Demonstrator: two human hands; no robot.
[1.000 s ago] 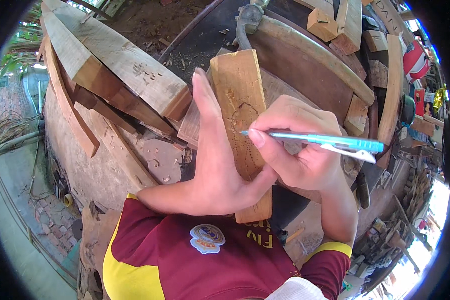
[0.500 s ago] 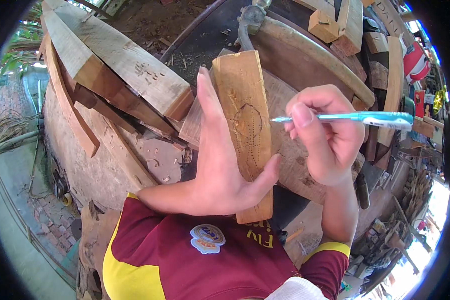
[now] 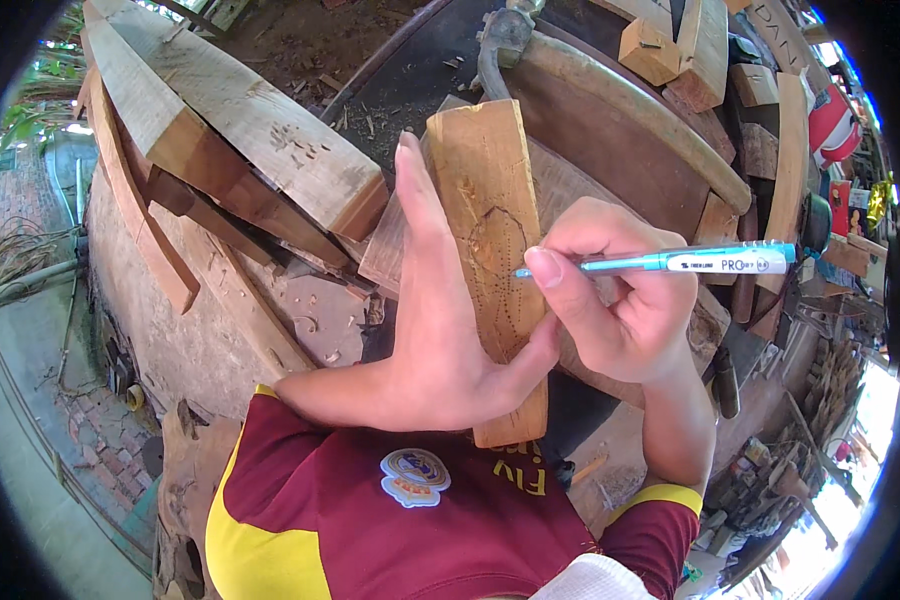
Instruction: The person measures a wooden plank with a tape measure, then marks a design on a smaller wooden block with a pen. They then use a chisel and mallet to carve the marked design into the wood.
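Observation:
A narrow wooden board [image 3: 482,150] slants away from me, marked with a dark drawn loop and dotted lines. My left hand [image 3: 435,330] grips it, fingers stretched along its left edge and thumb across to its right edge. In my right hand [image 3: 620,290] a light-blue pen [image 3: 685,261] is pinched between thumb and fingers. The pen's tip is over the dotted lines; whether it touches the wood I cannot tell. Beneath the marked piece lies a wider, worn plank [image 3: 600,370], partly hidden by my hands.
Thick squared timbers [image 3: 260,130] lie at the left, with a curved strip of wood [image 3: 135,200] beside them. Beyond the board are a curved wooden rail [image 3: 640,105] and a metal clamp-like part [image 3: 503,45]. Cut wood blocks [image 3: 650,52] pile up at the far right.
My right hand has moved left and slightly down, bringing the pen tip from the board's right edge onto the dotted lines. My left hand and the board look nearly unmoved.

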